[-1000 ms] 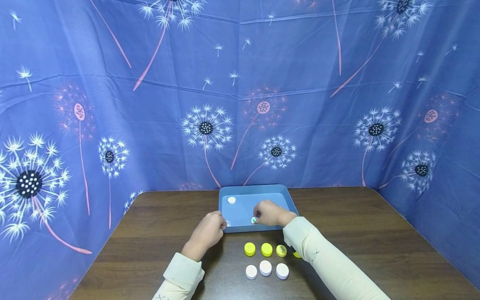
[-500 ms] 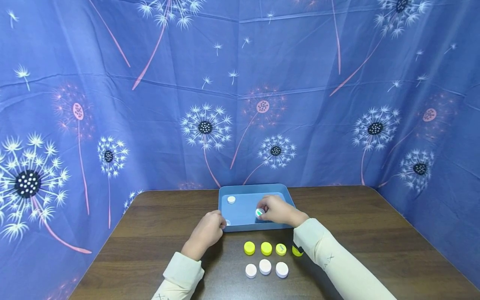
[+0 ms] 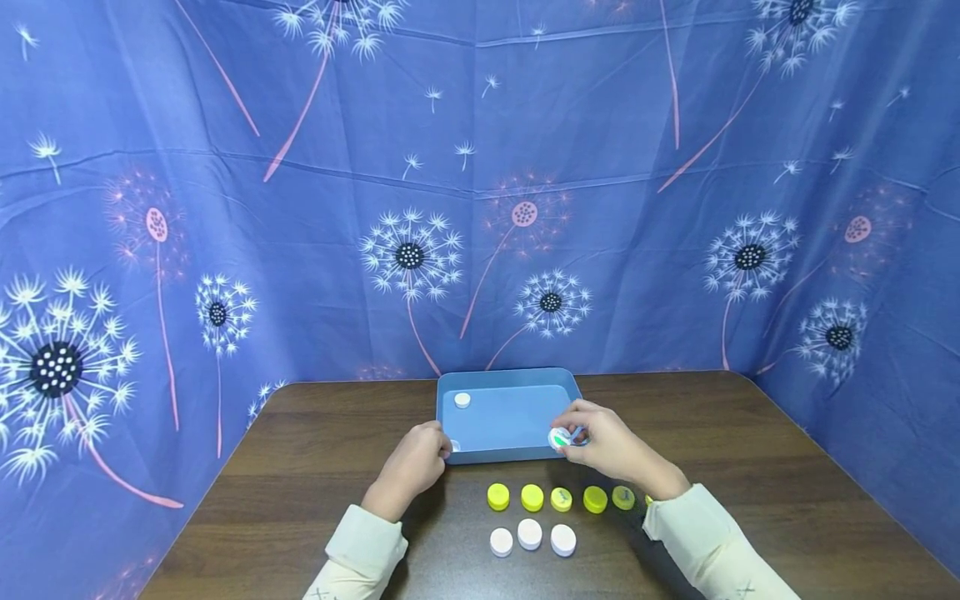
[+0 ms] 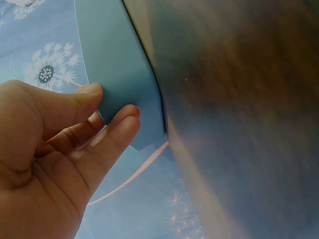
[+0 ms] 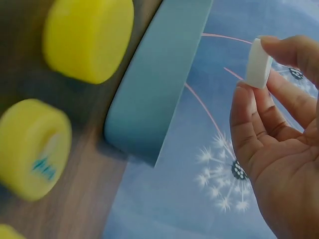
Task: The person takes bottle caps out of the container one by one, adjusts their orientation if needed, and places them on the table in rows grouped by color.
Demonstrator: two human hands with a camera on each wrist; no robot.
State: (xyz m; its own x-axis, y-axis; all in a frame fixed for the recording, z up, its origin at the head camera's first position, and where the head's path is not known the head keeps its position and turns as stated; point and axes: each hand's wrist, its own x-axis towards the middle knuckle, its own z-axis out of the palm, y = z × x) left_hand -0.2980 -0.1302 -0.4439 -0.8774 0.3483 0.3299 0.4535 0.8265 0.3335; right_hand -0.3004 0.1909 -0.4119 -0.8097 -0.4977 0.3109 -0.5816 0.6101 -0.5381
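Observation:
My left hand (image 3: 414,458) pinches the wall of a blue tray (image 3: 495,457) at its front left corner. In the left wrist view the thumb and fingers of that hand (image 4: 65,139) sit on either side of the tray wall (image 4: 119,59). My right hand (image 3: 611,442) holds a white bottle cap (image 3: 558,438) on edge between thumb and fingertips, over the tray's front right corner. A green mark shows on the cap's face. Inside the tray lie a white cap (image 3: 462,401) at the back left and another white cap (image 3: 454,446) beside my left fingers, partly hidden.
Before the tray, a row of several yellow caps (image 3: 532,498) runs across the wooden table (image 3: 330,467); the rightmost is partly covered by my right wrist. Closer in are three white caps (image 3: 529,534). A blue dandelion-print cloth (image 3: 637,250) hangs behind the table.
My right hand has lifted the white cap from the tray's front middle and carried it right, uncovering more yellow caps. The left hand stays at the tray corner.

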